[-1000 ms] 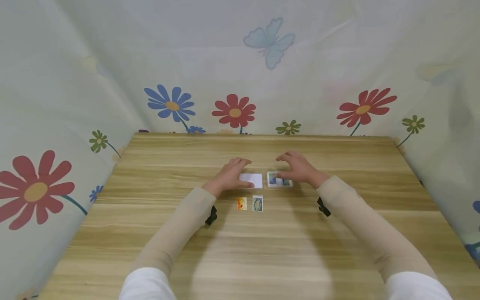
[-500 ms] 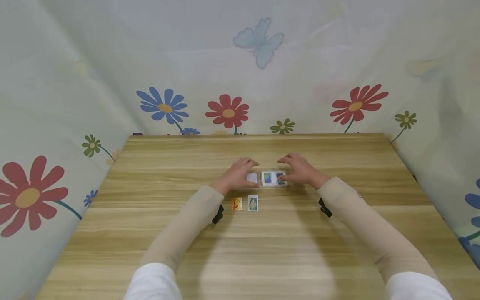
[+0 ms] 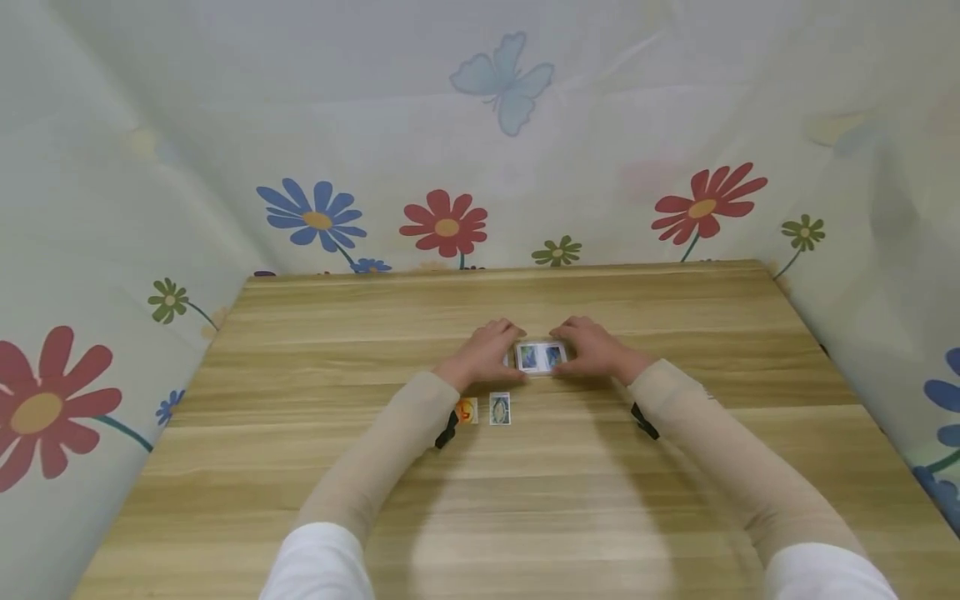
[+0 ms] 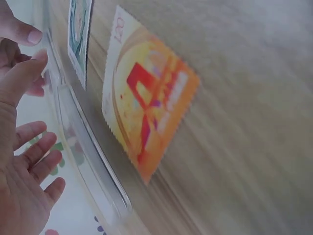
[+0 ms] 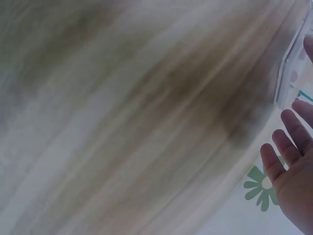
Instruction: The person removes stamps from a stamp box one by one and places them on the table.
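Observation:
A clear flat case (image 3: 542, 357) with two bluish stamps showing through its top lies on the wooden table, between the two hands. My left hand (image 3: 486, 354) is at its left end, thumb near the front edge and fingers at the back. My right hand (image 3: 596, 348) spans the right end in the same way. In both wrist views the fingers are loosely extended; whether they press the case cannot be told. Another clear case (image 4: 93, 156) lies under my left hand, mostly hidden from above. An orange stamp (image 4: 146, 93) and a blue-green stamp (image 3: 499, 408) lie nearer me.
The wood-grain table (image 3: 540, 500) stretches out on all sides of the cases. Behind it hangs a pale cloth backdrop (image 3: 375, 125) printed with flowers and a butterfly. A black wrist strap (image 3: 447, 432) partly covers the orange stamp from above.
Both hands have come closer together, the left moving right over the left-hand case and the right reaching the end of the stamp case. The head view has shifted slightly.

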Demonstrator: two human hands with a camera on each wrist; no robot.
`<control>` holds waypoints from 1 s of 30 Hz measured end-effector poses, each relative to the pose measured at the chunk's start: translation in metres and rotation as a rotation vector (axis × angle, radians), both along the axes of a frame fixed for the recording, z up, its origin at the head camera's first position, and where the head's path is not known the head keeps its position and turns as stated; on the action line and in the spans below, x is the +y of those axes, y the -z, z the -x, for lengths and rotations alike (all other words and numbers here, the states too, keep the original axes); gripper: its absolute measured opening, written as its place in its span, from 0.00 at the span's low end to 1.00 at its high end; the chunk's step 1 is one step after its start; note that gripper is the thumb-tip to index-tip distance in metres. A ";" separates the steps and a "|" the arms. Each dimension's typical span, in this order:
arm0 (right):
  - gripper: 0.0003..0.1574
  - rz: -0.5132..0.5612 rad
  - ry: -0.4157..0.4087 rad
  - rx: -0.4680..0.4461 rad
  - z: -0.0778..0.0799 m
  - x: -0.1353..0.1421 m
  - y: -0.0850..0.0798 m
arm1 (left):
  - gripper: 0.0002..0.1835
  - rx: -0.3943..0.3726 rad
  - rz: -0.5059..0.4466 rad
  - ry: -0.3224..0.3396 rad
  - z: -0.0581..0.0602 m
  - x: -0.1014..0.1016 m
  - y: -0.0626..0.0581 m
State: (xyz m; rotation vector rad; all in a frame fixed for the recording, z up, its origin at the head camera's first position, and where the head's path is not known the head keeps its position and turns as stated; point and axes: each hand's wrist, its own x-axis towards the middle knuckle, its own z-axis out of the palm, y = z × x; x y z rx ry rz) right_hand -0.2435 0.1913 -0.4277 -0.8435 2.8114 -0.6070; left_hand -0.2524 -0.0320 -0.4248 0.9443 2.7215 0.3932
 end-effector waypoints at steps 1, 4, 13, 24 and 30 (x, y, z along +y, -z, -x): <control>0.41 0.003 -0.001 -0.004 0.000 0.000 0.001 | 0.43 0.012 0.011 0.003 0.000 0.001 0.001; 0.43 0.008 -0.014 -0.008 0.000 -0.001 0.004 | 0.42 0.027 0.030 0.019 0.000 0.004 0.003; 0.41 -0.014 -0.046 0.006 0.001 0.001 0.009 | 0.40 0.016 0.113 0.056 0.002 0.009 0.009; 0.36 -0.204 -0.103 0.131 0.002 -0.008 -0.001 | 0.37 0.066 0.215 0.114 0.003 0.013 -0.001; 0.36 -0.261 -0.122 0.129 0.005 -0.012 -0.003 | 0.35 0.063 0.225 0.112 0.004 0.015 -0.003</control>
